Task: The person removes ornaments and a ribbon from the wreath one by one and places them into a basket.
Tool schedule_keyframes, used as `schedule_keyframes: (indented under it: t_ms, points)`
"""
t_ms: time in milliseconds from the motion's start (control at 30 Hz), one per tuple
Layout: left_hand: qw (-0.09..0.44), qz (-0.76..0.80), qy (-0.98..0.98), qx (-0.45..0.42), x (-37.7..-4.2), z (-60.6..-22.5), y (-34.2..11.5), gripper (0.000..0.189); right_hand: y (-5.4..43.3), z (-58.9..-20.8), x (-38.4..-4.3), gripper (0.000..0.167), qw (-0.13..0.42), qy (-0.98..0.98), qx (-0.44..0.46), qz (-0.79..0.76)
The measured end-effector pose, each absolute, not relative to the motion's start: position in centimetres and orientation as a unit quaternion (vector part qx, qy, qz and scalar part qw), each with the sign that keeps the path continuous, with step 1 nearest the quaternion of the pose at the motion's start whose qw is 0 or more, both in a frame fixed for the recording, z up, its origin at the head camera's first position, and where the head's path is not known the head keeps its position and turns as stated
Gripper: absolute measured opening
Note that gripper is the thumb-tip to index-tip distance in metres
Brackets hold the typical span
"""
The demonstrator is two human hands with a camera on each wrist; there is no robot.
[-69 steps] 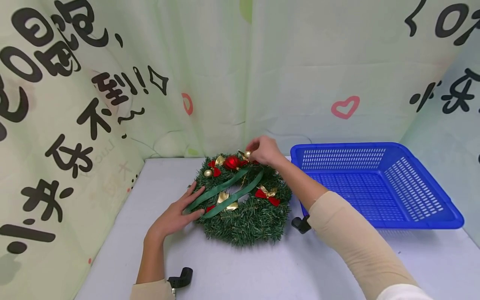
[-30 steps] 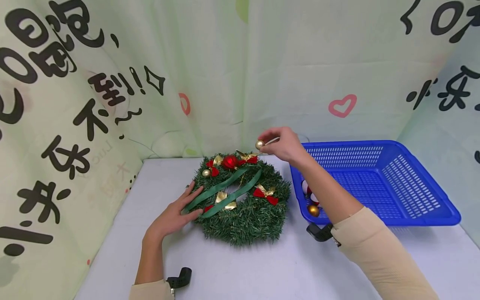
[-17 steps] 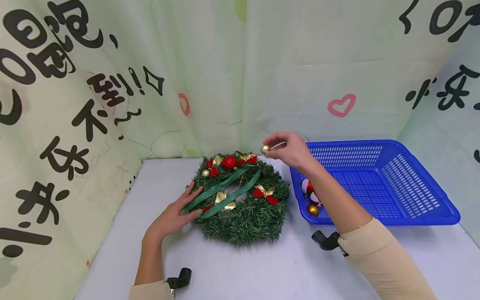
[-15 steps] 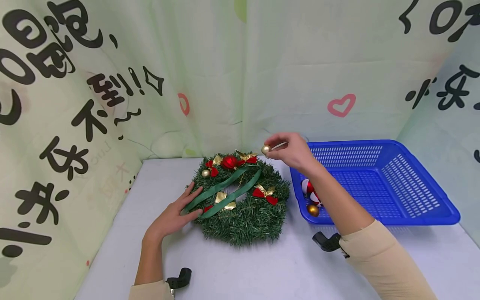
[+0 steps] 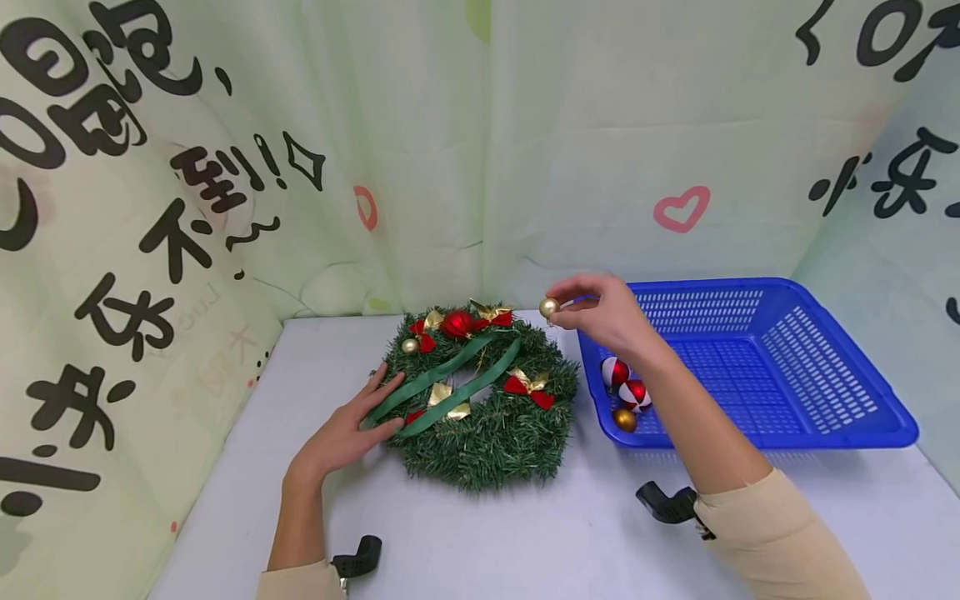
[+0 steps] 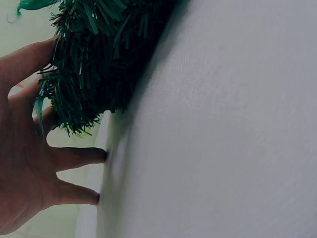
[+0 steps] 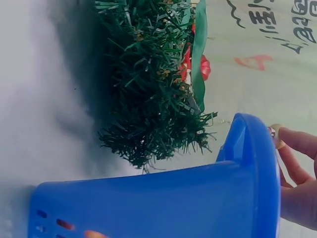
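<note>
A green wreath [image 5: 487, 454] lies on the table, dressed with red and gold bows [image 5: 529, 388], a red bauble [image 5: 457, 324], a gold bauble [image 5: 409, 345] and a green ribbon [image 5: 465, 393]. Spread fingers of my left hand [image 5: 347, 432] rest on its left side; in the left wrist view two fingertips touch the table. My right hand [image 5: 606, 312] pinches a small gold bauble [image 5: 549, 307] between thumb and fingers, in the air near the basket's back left corner. The right wrist view has the basket rim covering part of that hand.
The blue plastic basket [image 5: 840, 442] stands on the table [image 5: 480, 550] to the right of the wreath. In its left end lie red and white baubles [image 5: 634, 395] and a darker gold bauble [image 5: 625, 419]. A printed curtain [image 5: 585, 150] hangs behind.
My right hand has lifted the gold bauble off the wreath's top and carried it right, towards the basket. The baubles in the basket have come into view. My left hand has stayed on the wreath.
</note>
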State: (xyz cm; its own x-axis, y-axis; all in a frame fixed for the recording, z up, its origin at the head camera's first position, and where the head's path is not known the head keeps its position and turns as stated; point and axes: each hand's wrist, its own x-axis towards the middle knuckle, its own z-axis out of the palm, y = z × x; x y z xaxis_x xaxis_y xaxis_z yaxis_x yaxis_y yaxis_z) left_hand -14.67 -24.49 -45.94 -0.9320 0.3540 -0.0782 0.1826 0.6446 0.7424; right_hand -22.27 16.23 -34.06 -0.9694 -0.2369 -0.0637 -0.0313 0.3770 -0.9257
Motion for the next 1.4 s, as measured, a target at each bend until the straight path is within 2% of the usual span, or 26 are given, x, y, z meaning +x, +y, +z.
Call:
schedule_keyframes:
  t_ms: [733, 1400]
  points:
    - [0.106, 0.396, 0.899, 0.151, -14.6, -45.9, -24.6, 0.073, 20.0, -34.0, -19.0, 0.040, 0.064, 0.834, -0.049, -0.546]
    - [0.107, 0.389, 0.903, 0.146, -14.6, -45.9, -24.6, 0.073, 23.9, -36.5, -17.0, 0.049, 0.046, 0.822, 0.002, -0.567]
